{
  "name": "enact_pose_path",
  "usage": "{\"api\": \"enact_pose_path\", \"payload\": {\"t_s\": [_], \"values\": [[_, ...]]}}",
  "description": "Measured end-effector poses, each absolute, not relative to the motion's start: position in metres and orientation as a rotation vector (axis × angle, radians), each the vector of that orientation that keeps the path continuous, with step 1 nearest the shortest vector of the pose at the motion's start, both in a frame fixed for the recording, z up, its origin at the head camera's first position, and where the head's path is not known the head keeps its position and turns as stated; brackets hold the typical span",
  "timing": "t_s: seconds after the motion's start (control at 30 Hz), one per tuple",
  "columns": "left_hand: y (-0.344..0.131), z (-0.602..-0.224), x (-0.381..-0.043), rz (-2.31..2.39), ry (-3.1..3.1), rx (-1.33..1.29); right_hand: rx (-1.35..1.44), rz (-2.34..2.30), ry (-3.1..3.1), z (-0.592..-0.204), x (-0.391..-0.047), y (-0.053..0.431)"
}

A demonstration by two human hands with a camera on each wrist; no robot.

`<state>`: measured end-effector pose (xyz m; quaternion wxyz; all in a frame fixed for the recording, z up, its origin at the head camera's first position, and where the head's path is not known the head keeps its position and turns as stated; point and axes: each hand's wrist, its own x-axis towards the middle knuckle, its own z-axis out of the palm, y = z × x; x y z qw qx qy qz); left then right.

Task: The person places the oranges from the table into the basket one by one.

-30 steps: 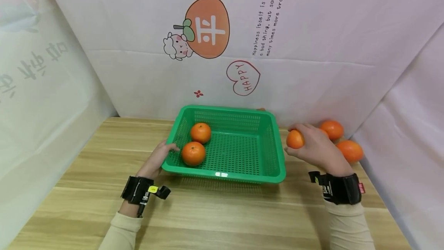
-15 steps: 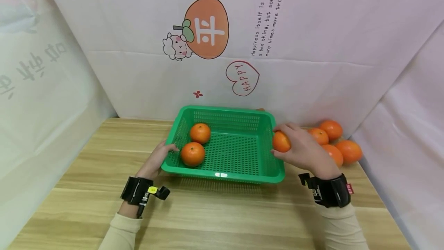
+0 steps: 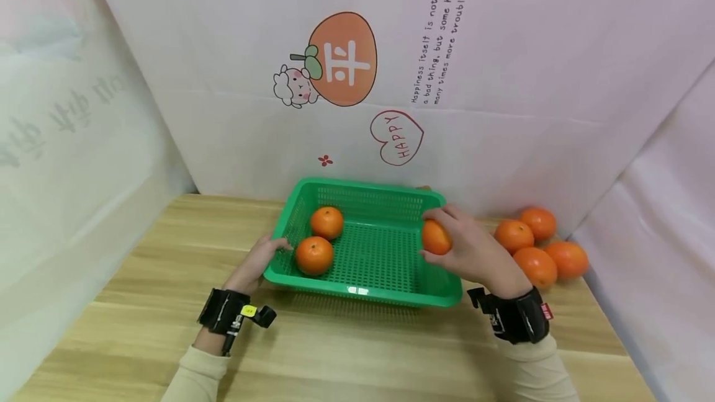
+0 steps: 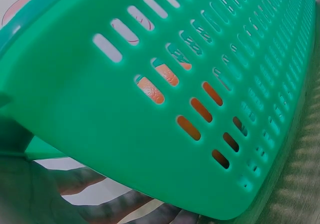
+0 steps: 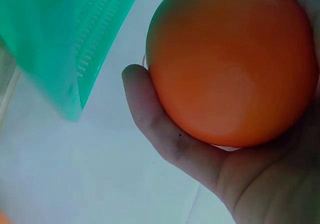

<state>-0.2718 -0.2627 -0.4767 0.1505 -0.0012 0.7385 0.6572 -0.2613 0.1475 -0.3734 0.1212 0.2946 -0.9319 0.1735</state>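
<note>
My right hand (image 3: 475, 254) grips an orange (image 3: 434, 237) above the right end of the green plastic basket (image 3: 357, 291). In the right wrist view that orange (image 5: 230, 69) fills the palm, and the thumb (image 5: 150, 109) curls along its side. At the basket's left end, my left hand (image 3: 257, 263) holds the rim with the thumb over it. The left wrist view has the basket's slotted outer wall (image 4: 100, 129) up close, with fingers (image 4: 120, 206) partly hidden by its edge. Inside, two oranges lie on the left: one farther back (image 3: 326, 223), another nearer the front (image 3: 314, 256).
Several more oranges (image 3: 535, 265) sit grouped on the wooden table (image 3: 357, 352), right of the basket and beyond my right wrist. A white printed cloth (image 3: 251, 135) hangs close behind the basket, and similar cloths stand along both sides.
My right hand has carried its orange leftward from beside the basket to over its right end, uncovering the oranges at right. My left hand stays on the rim. The head view has shifted slightly.
</note>
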Motion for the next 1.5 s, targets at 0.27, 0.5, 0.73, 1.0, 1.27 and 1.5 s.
{"api": "enact_pose_path", "payload": {"t_s": [0.27,0.5,0.73,1.0,1.27,1.5], "values": [[-0.262,-0.478,-0.269,1.91,2.123,-0.046,0.957,0.468,-2.709,-0.37,-0.271,0.132],[-0.264,-0.477,-0.27,1.905,2.132,-0.047,0.979,0.468,-2.709,-0.366,-0.275,0.124],[-0.264,-0.476,-0.27,1.895,2.124,-0.037,1.002,0.478,-2.698,-0.358,-0.278,0.116],[-0.264,-0.477,-0.27,1.912,2.093,0.003,1.027,0.46,-2.671,-0.351,-0.277,0.104],[-0.263,-0.475,-0.269,1.905,2.09,-0.023,1.016,0.483,-2.718,-0.345,-0.284,0.087],[-0.261,-0.473,-0.27,1.899,2.085,0.008,1.06,0.503,-2.75,-0.348,-0.296,0.076]]}}
